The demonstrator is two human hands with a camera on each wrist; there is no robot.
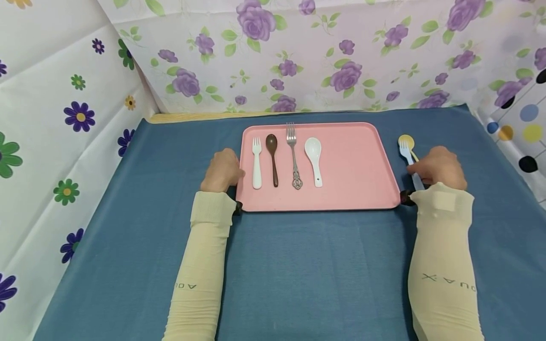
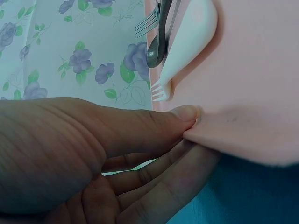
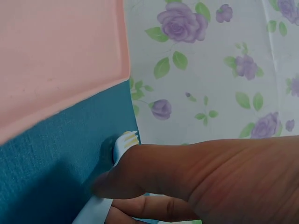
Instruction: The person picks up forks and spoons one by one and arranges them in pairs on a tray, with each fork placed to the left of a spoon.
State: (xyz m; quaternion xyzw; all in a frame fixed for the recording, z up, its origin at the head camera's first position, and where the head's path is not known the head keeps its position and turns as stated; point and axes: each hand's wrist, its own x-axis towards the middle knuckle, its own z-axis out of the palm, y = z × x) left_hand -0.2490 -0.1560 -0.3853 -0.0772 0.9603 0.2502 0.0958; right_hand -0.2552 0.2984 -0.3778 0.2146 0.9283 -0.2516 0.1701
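Note:
My left hand point(image 1: 222, 171) pinches the left rim of a pink tray point(image 1: 356, 166), thumb on top and fingers beneath, as the left wrist view shows. On the tray lie a white fork point(image 1: 257, 163), a dark brown spoon point(image 1: 272, 151), a metal fork point(image 1: 293, 156) with an ornate handle, and a white spoon point(image 1: 313, 158). Right of the tray, my right hand point(image 1: 441, 168) pinches a pale blue fork point(image 1: 417, 181) by its handle, tines pointing away from me. A yellow spoon point(image 1: 406, 140) lies just behind that fork, its handle partly hidden by the hand.
A blue cloth point(image 1: 315, 274) covers the table under the tray. Flowered sheets hang at the back point(image 1: 324, 57) and on the left point(image 1: 51, 142); a dotted one point(image 1: 522, 123) stands at the right. A strip of wooden edge point(image 1: 187, 117) shows at the back left.

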